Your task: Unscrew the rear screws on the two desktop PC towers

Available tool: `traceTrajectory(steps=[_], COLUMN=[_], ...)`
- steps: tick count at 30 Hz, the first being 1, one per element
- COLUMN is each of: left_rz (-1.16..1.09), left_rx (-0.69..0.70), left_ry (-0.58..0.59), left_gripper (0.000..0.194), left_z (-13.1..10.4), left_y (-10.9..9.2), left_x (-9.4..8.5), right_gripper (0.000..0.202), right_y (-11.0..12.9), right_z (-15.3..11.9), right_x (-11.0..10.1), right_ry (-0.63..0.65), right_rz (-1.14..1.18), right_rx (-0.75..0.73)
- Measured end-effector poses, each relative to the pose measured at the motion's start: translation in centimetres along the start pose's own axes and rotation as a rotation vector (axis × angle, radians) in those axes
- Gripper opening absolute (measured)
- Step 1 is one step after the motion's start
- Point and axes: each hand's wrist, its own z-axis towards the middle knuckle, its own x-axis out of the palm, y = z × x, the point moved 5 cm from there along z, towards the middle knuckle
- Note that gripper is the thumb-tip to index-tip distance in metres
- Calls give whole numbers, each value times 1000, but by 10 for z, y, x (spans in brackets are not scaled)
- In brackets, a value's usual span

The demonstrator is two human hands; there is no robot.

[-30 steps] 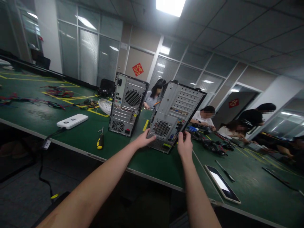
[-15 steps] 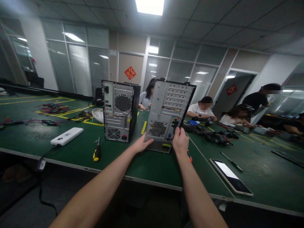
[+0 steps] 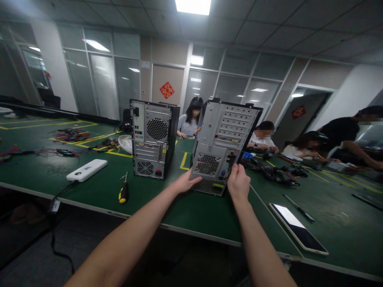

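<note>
Between my two hands stands a grey computer tower [image 3: 214, 137], its rear panel with slots, ports and a fan grille facing me. It leans a little to the right. My left hand [image 3: 186, 182] grips its lower left edge, thumb on the panel. On the lower right edge my right hand [image 3: 239, 182] is closed round the side, fingertips partly hidden. A second computer tower [image 3: 141, 123] stands upright to the left, untouched, its rear panel also showing. In front of that one lies a black and yellow screwdriver [image 3: 123, 193].
A white power bank [image 3: 86, 170] with a cable lies left on the green table [image 3: 167, 207]. At right are a phone [image 3: 296, 227], a pen-like tool [image 3: 298, 207] and a heap of black cables [image 3: 272, 170]. Several people work across the table.
Both my hands and the held tower have shifted right, widening the gap to the other tower. A red-orange item beside my right hand is now out of sight. The camera view has shifted slightly.
</note>
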Motion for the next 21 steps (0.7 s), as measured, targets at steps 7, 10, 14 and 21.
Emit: traceTrajectory(steps=[7, 10, 14, 21], left_rz=[-64, -73, -74, -35], left_rx=[95, 101, 113, 51], left_ry=[10, -7, -27, -32], left_gripper=[73, 66, 69, 92], left_z=[18, 25, 35, 42], left_y=[-9, -12, -10, -9], left_x=[32, 44, 57, 68], right_gripper=[37, 35, 35, 34], right_y=[-26, -36, -49, -57], right_z=[10, 15, 21, 28], right_x=[-16, -22, -26, -29], right_ry=[-23, -33, -43, -42], right_rz=[-31, -41, -54, -61], right_rx=[26, 30, 40, 92])
